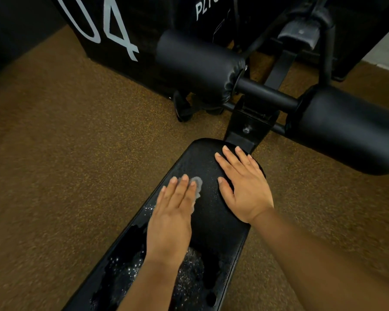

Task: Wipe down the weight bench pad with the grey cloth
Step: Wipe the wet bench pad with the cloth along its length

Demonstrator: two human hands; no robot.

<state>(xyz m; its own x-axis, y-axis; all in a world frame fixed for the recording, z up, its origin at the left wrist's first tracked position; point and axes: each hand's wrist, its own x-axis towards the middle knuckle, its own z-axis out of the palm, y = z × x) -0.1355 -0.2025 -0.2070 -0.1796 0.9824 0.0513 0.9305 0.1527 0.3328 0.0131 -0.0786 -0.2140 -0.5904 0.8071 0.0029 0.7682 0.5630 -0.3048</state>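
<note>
The black weight bench pad (211, 223) runs from the bottom of the view up to the middle, with wet droplets glinting on its near part. My left hand (172, 218) lies flat on the pad's left side, pressing the grey cloth (198, 185), which peeks out past the fingertips and index finger. Most of the cloth is hidden under the palm. My right hand (243, 187) rests flat on the far right end of the pad, fingers spread, holding nothing.
Two black foam leg rollers (198, 61) (346, 129) sit on a crossbar (267, 94) beyond the pad's end. A black plyo box (112, 37) with white numerals stands behind. Brown speckled rubber floor (65, 153) lies on both sides.
</note>
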